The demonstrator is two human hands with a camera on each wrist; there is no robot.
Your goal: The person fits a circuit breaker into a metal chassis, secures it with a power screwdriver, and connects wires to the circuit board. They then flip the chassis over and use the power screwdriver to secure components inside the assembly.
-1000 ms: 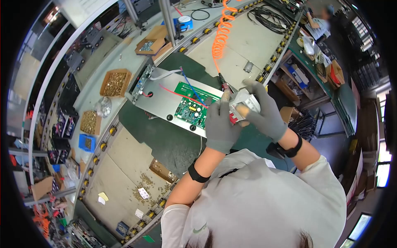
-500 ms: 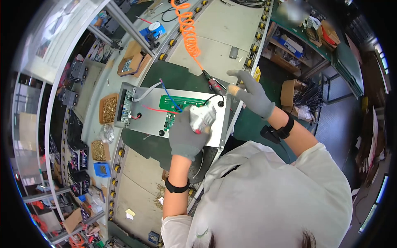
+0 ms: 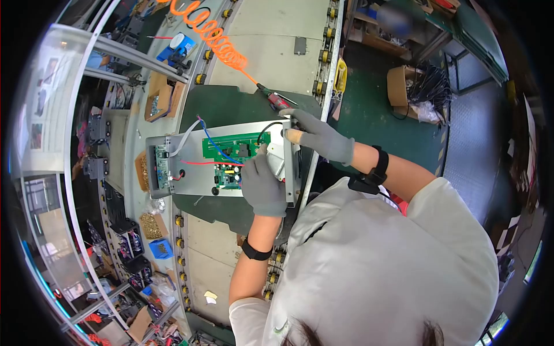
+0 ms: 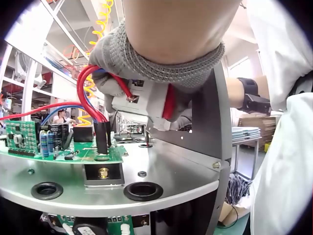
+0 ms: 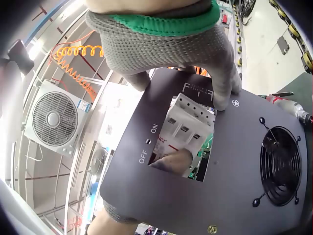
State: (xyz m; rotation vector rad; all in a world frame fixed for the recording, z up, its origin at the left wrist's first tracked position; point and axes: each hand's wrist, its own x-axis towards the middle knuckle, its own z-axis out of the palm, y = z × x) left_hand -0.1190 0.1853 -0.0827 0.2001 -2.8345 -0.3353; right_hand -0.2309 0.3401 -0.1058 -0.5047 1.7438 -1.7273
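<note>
A metal chassis carries a green circuit board with red and blue wires. My gloved left hand holds a white circuit breaker behind the grey end panel, with a red wire running to its terminal. Through the panel's rectangular cutout, beside ON and OFF lettering, the breaker's terminal side shows, tilted, with a bare fingertip below it. My gloved right hand grips the top edge of that panel, thumb and fingers bent over it.
A red power driver on an orange coiled hose lies beyond the chassis. The chassis sits on a dark green board over the roller line. Boxes of screws and a blue bin stand to the left.
My left hand has carried the breaker from over the chassis to behind the end panel. My right hand, which let go of the breaker, has come to the panel's edge.
</note>
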